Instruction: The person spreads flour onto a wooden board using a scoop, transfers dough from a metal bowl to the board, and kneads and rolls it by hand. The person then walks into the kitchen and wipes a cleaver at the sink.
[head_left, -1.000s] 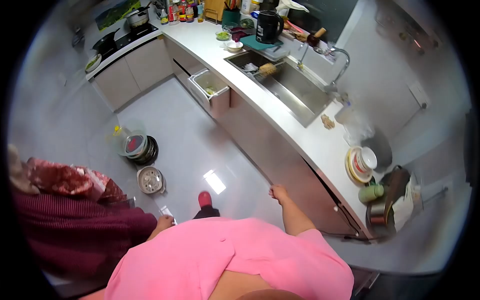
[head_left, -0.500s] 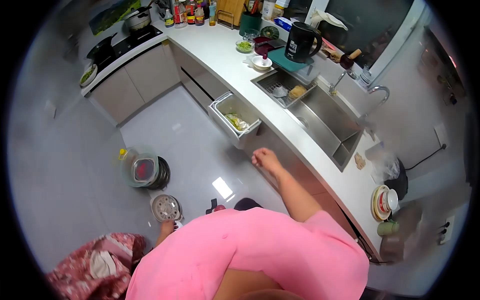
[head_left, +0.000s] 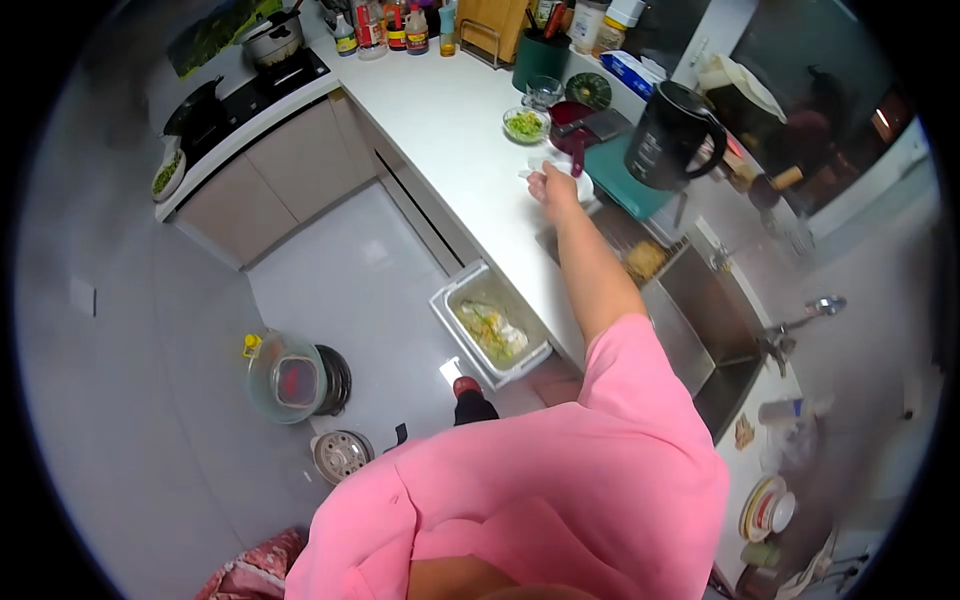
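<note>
My right hand [head_left: 553,190] reaches over the white counter, at a small white bowl [head_left: 583,187] that it partly covers. Its fingers look curled, but whether they grip anything is too small to tell. Just beyond lie a glass bowl of chopped greens [head_left: 526,125], a dark red dish [head_left: 573,122] and a cleaver [head_left: 605,124]. To the right, a black kettle [head_left: 672,138] stands on a teal board [head_left: 622,180]. Below my forearm, the pulled-out bin [head_left: 493,325] holds food scraps. My left hand is out of view, hidden behind the pink shirt.
The sink [head_left: 712,340] lies right of my arm, with a faucet [head_left: 790,335] beside it. Stacked plates [head_left: 762,508] stand farther along the counter. On the floor at left are plastic tubs [head_left: 285,380] and a round, pale appliance [head_left: 342,456]. A stove [head_left: 250,98] is at upper left.
My right hand has moved forward from beside the cabinets to the bowl on the counter. My left hand has gone out of view. The view has moved closer to the bin and counter.
</note>
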